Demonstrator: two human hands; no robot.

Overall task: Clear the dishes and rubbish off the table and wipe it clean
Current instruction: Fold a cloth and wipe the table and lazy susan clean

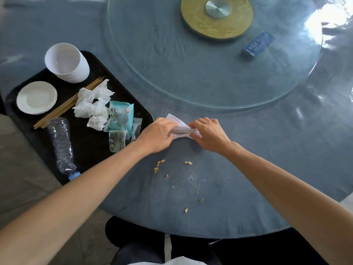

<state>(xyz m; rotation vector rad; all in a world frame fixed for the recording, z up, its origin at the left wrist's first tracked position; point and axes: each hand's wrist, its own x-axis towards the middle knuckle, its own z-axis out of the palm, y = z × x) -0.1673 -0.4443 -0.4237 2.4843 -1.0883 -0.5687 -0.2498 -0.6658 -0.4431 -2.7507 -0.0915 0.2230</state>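
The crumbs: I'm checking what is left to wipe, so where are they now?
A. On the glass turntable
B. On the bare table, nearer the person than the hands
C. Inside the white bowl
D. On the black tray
B: the crumbs lie scattered on the table, on the person's side of both hands holding the white tissue.

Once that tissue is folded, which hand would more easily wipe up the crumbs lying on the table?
Probably the right hand. Both hands grip the tissue, but the crumbs lie just nearer the person, with most trailing toward the right arm's side. The left hand sits next to the tray, better for binning.
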